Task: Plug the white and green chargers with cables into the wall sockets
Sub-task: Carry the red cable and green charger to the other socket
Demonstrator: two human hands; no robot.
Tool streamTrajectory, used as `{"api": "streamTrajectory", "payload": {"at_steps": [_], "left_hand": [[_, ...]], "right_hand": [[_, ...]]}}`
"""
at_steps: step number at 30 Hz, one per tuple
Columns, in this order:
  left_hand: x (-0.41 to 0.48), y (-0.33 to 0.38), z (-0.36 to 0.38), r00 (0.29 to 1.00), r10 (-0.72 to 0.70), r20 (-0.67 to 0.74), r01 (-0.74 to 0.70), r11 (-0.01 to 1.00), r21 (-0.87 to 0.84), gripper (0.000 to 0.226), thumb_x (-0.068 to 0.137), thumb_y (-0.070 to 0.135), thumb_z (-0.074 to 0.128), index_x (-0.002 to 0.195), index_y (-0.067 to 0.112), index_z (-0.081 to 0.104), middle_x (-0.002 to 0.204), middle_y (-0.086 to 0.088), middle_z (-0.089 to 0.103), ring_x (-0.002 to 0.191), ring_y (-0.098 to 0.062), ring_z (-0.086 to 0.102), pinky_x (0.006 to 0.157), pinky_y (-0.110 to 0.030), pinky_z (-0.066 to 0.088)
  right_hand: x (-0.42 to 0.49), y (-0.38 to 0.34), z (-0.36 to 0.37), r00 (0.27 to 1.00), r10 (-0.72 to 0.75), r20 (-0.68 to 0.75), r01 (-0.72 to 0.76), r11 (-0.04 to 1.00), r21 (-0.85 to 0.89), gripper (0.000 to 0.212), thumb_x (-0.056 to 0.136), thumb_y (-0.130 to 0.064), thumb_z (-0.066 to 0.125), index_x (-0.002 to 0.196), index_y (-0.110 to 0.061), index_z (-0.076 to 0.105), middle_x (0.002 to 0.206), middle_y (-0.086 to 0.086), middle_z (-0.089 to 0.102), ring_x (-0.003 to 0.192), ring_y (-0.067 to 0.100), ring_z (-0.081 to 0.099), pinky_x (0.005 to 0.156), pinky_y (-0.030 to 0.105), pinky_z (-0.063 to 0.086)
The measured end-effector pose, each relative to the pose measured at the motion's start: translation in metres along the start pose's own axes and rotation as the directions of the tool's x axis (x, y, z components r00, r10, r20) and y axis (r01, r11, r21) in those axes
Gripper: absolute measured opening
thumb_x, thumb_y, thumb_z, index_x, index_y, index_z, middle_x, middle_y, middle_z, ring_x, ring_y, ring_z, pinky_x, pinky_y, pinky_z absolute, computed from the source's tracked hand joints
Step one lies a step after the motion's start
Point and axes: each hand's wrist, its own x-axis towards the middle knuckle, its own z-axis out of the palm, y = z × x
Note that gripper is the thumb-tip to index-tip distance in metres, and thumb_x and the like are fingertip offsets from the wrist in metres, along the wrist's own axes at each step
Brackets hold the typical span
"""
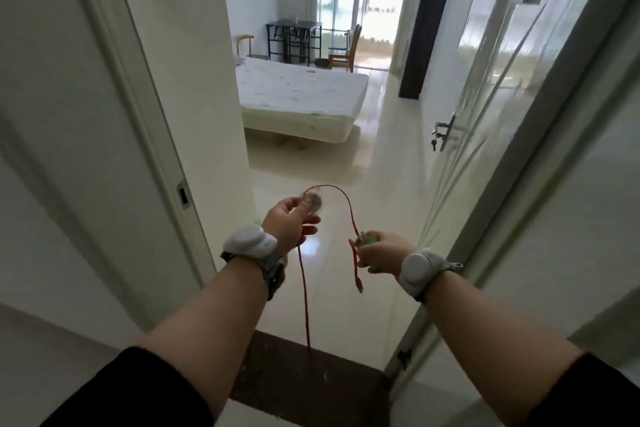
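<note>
While the person is standing in the doorway (145, 114): no wall socket is showing from here, so the plugging is, I judge, yet to start.
Door (485, 97): it is standing open on the right, and its edge and handle (445, 133) are sitting where a loose cable end could be catching.
Floor (329, 156): it is shining glossy and hard, so a dropped charger would likely be hitting it badly.
Red cable (304, 291): one run is hanging from the left hand down towards the dark threshold (304, 374), where a foot could be treading on it and tugging a charger loose. Another run is arching across to the right hand, its end dangling free. Whether this is one cable or two, I cannot tell.
Left hand (289, 224): it is pinching the white charger (313, 201) lightly between thumb and fingers, the weaker grip if the cable is pulled.
Right hand (386, 255): it is curling round the green charger (370, 240).
Containers: none is showing; both chargers are being carried in the hands.
</note>
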Motion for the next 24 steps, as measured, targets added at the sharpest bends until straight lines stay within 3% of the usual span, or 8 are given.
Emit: {"api": "streamTrajectory", "payload": {"at_steps": [3,8,10,13,19,24], "left_hand": [[0.066,0.001,0.015,0.997,-0.006,0.071,0.007,1.000,-0.006,0.032,0.089,0.041,0.054,0.107,0.014,0.055,0.081,-0.003,0.066,0.065,-0.015,0.057,0.067,-0.028,0.044],[0.173,0.010,0.030,0.994,-0.074,0.085,0.067,0.994,0.086,0.044,0.081,0.033,0.067,0.116,0.010,0.053,0.080,-0.004,0.055,0.062,-0.014,0.046,0.062,-0.029,0.046],[0.224,0.021,0.036,0.988,-0.129,0.089,0.118,0.986,0.117,0.053,0.075,0.033,0.073,0.118,0.011,0.052,0.082,-0.004,0.054,0.063,-0.014,0.048,0.063,-0.030,0.049],[0.278,0.034,0.040,0.985,-0.163,0.054,0.157,0.984,0.088,0.060,0.070,0.035,0.077,0.119,0.012,0.050,0.086,-0.007,0.056,0.070,-0.016,0.053,0.078,-0.037,0.055],[0.386,0.063,0.053,0.974,-0.213,0.079,0.219,0.973,-0.075,0.031,0.077,0.030,0.072,0.095,0.013,0.054,0.077,-0.004,0.054,0.066,-0.014,0.052,0.069,-0.028,0.050],[0.487,0.087,0.070,0.966,-0.204,0.158,0.215,0.975,-0.057,0.031,0.076,0.027,0.072,0.096,0.010,0.055,0.085,-0.009,0.059,0.081,-0.023,0.057,0.090,-0.039,0.052]], "right_hand": [[0.058,-0.013,-0.014,1.000,0.013,0.018,-0.016,0.985,0.172,0.011,0.086,0.000,0.055,0.093,-0.007,0.060,0.088,0.014,0.061,0.076,0.021,0.061,0.069,0.030,0.050],[0.155,-0.044,-0.037,0.996,-0.041,0.076,0.024,0.976,0.216,0.013,0.084,0.004,0.054,0.084,-0.008,0.059,0.093,0.017,0.053,0.075,0.020,0.049,0.061,0.024,0.038],[0.202,-0.064,-0.047,0.996,-0.033,0.086,0.013,0.975,0.222,0.014,0.082,0.004,0.055,0.085,-0.009,0.061,0.094,0.018,0.054,0.081,0.023,0.050,0.063,0.024,0.040],[0.246,-0.096,-0.055,0.994,-0.066,0.091,0.047,0.979,0.196,0.018,0.082,0.003,0.055,0.088,-0.012,0.062,0.089,0.014,0.059,0.081,0.020,0.055,0.067,0.024,0.047],[0.343,-0.156,-0.066,0.982,-0.093,0.166,0.085,0.995,0.056,0.016,0.081,-0.002,0.057,0.090,-0.015,0.060,0.097,0.015,0.061,0.092,0.024,0.058,0.090,0.036,0.049],[0.422,-0.196,-0.084,0.970,-0.062,0.237,0.047,0.997,0.068,0.018,0.085,0.004,0.051,0.094,-0.011,0.057,0.109,0.027,0.061,0.099,0.029,0.058,0.092,0.038,0.047]]}}
